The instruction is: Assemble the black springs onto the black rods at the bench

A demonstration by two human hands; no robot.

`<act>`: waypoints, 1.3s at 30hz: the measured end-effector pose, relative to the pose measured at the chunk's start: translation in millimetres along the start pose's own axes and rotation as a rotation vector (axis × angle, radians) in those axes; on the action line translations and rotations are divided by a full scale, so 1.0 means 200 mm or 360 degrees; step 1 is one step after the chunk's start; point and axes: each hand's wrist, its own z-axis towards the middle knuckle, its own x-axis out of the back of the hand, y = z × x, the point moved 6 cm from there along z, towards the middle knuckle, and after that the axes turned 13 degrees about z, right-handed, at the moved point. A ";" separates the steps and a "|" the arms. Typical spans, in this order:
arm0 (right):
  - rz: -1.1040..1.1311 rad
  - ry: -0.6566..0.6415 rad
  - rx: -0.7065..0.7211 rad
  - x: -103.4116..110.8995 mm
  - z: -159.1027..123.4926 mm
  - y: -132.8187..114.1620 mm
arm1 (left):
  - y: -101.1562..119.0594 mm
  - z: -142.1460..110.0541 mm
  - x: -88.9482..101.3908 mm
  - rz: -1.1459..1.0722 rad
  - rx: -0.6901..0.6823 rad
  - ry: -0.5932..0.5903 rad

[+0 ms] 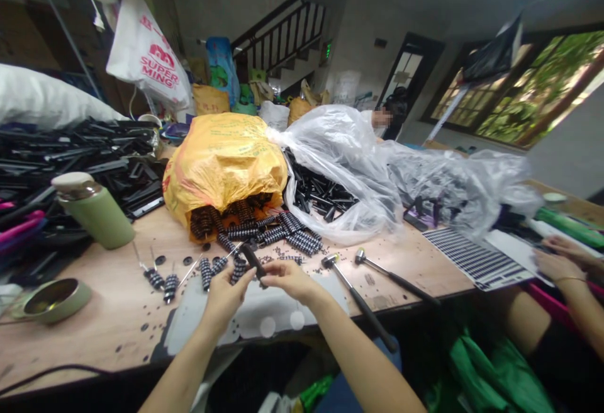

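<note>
Head view: left hand and right hand both clamped on one black part, located above the grey sheet on the worktop, left of two hammers.

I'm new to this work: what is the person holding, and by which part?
A black piece, by its near end in the right hand; whether the left hand grips is unclear.
</note>
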 end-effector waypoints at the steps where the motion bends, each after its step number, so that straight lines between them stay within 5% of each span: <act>1: 0.0214 0.0105 -0.0074 0.00 -0.03 0.01 | 0.03 -0.01 -0.02 0.0052 -0.0105 0.0018; 5: 0.0782 0.0336 -0.0403 -0.03 -0.11 0.06 | 0.18 -0.10 -0.10 0.0254 -0.0815 0.0012; 7: 0.0944 0.0315 -0.0456 -0.05 -0.13 0.06 | 0.20 -0.13 -0.14 0.0229 -0.0933 -0.0070; 10: 0.0767 0.0509 -0.0278 0.03 -0.15 0.03 | 0.17 -0.13 -0.15 0.0042 -0.0616 -0.0194; 14: -0.0438 0.0655 0.0120 0.14 -0.27 -0.03 | 0.09 -0.15 -0.19 -0.0401 0.0105 -0.0479; 19: -0.1422 0.0536 -0.0064 0.18 -0.42 0.07 | 0.11 -0.18 -0.22 -0.0476 0.0312 -0.0542; 24: -0.1358 0.0500 -0.0088 0.17 -0.44 0.03 | 0.10 -0.20 -0.24 -0.0479 0.0388 -0.0537; 31: -0.0956 0.0070 0.0601 -0.10 -0.39 -0.21 | 0.10 -0.21 -0.26 -0.0870 0.0372 -0.0458; 39: -0.0946 0.0005 0.0575 -0.16 -0.35 -0.17 | 0.10 -0.23 -0.26 -0.0829 0.0387 -0.0391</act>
